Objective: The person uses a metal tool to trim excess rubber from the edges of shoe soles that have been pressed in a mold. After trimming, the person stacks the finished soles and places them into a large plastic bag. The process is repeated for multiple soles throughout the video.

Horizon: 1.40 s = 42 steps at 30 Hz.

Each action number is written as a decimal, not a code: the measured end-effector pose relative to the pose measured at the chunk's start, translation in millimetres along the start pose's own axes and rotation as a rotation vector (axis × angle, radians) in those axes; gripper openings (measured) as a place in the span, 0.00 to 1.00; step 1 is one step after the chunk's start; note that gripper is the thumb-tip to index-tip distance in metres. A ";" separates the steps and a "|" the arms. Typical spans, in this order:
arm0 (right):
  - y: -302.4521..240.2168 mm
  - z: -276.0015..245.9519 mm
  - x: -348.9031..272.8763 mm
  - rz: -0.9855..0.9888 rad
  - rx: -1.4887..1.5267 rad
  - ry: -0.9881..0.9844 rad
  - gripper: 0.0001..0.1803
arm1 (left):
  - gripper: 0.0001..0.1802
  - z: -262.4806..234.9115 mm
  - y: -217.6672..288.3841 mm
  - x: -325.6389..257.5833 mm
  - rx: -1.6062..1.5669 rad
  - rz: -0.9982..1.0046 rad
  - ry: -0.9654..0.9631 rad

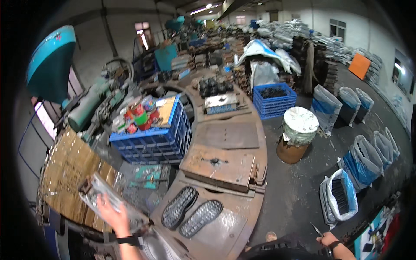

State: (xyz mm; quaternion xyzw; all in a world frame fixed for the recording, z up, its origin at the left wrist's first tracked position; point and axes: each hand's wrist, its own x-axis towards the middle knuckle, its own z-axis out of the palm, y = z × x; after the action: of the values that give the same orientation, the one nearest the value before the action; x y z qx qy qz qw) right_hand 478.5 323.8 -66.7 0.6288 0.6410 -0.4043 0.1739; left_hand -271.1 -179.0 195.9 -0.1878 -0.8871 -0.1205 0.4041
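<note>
My left hand [113, 212] reaches out at the lower left with its fingers apart. It is over or against a long, pale grey metal piece [137, 214] that lies at a slant; whether the fingertips touch it I cannot tell. Off to the lower right, my right hand [328, 239] is closed around a slim, pointed metal tool [316, 229] whose tip points up and left; its exact kind is unclear. Between the hands, two black treaded shoe soles [180, 208] rest side by side on the round metal table [242, 219].
A closed metal mould [219, 167] sits on the table beyond the soles. Left of it stands a blue crate [151, 145] topped with cans. A cardboard sheet [71, 173] leans at far left. A lidded bucket [299, 130] and open sacks [340, 195] stand on the right floor.
</note>
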 end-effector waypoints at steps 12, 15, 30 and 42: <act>49.0 6.8 56.4 0.047 -0.430 -0.109 0.33 | 0.18 14.7 -107.4 140.1 0.266 -0.291 -0.222; 32.6 8.0 71.9 0.167 -0.378 -0.133 0.37 | 0.21 0.3 -108.3 149.0 0.405 -0.266 -0.219; -175.8 -21.4 184.6 -0.183 -0.343 -0.277 0.26 | 0.23 -255.7 65.5 -28.2 0.200 -0.275 -0.272; -289.1 -77.7 235.5 -0.597 -0.827 -0.234 0.24 | 0.24 -189.2 189.6 -377.3 0.165 -0.752 -0.897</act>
State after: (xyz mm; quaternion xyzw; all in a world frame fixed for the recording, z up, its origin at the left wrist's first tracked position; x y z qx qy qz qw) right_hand 192.0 571.9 -104.7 0.2484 0.8747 -0.2169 0.3552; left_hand 165.0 -166.5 42.0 0.1391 -0.9834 -0.0951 -0.0677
